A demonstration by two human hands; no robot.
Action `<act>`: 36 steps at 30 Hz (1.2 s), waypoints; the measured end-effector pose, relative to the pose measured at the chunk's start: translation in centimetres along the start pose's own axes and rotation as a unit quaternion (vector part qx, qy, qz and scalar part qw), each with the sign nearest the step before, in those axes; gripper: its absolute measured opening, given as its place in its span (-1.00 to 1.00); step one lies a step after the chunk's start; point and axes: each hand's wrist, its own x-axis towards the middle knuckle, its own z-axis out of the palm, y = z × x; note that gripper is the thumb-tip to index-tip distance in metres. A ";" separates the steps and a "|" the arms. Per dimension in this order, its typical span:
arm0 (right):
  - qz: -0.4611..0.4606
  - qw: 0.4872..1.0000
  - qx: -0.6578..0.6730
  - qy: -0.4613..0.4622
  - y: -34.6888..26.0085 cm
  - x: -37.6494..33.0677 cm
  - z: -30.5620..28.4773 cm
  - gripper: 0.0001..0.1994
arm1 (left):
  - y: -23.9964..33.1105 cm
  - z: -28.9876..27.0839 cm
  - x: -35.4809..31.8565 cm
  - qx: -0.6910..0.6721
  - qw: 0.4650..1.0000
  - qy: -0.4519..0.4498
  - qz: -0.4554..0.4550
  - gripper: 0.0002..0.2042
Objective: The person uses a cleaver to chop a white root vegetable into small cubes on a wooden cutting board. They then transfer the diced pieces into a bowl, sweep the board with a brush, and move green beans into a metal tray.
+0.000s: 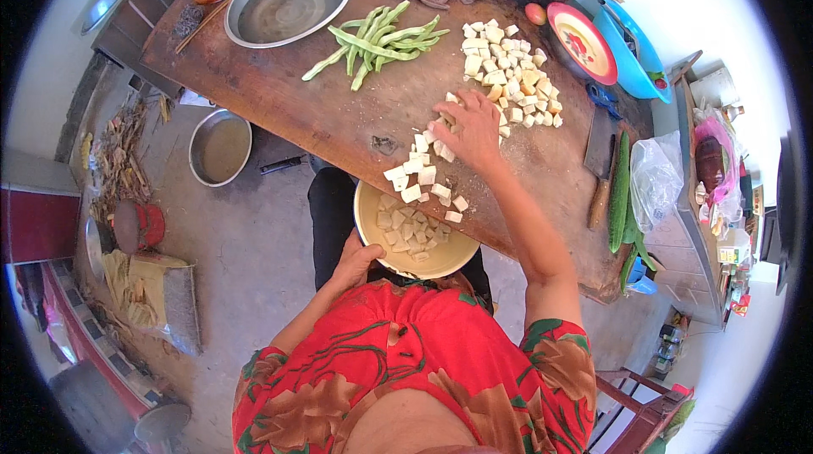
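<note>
With my left hand (353, 261) I grip the rim of a yellow basin (456, 257), which sits at my lap just under the table's near edge. Several pale cubes (406, 229) lie in its bottom. My right hand (468, 129) rests palm down over the wooden tabletop, fingers spread, touching a trail of cut cubes. Some of those white cubes (419, 174) reach the edge above the basin. Beyond the hand spreads a larger heap of cubes (512, 73), a few with yellow-brown sides; they look like bread, though the kind is not certain.
Green beans (377, 41) and a metal basin of water (288, 3) stand on the table's far left. At right lie a cleaver (600, 153), cucumbers (620, 191) and blue-handled scissors (603, 98). Another basin (220, 147) is on the floor at left.
</note>
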 end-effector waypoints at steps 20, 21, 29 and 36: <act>-0.048 0.996 0.073 0.013 -3.0 -6.3 -1.6 -0.71 | -0.1 -0.6 0.2 0.007 0.999 0.023 -0.031 -0.28; -0.039 0.997 0.071 0.018 -3.3 -6.6 -1.7 -0.71 | -0.1 -0.6 0.2 0.003 0.999 0.021 -0.032 -0.28; -0.032 0.993 0.110 0.030 -6.3 -9.0 -1.6 -0.74 | -0.8 -1.0 0.7 -0.022 1.000 0.005 -0.018 -0.31; -0.110 0.980 0.167 0.019 -7.0 -10.1 -2.1 -0.66 | 0.8 -0.1 -0.1 -0.023 1.000 0.003 -0.021 -0.31</act>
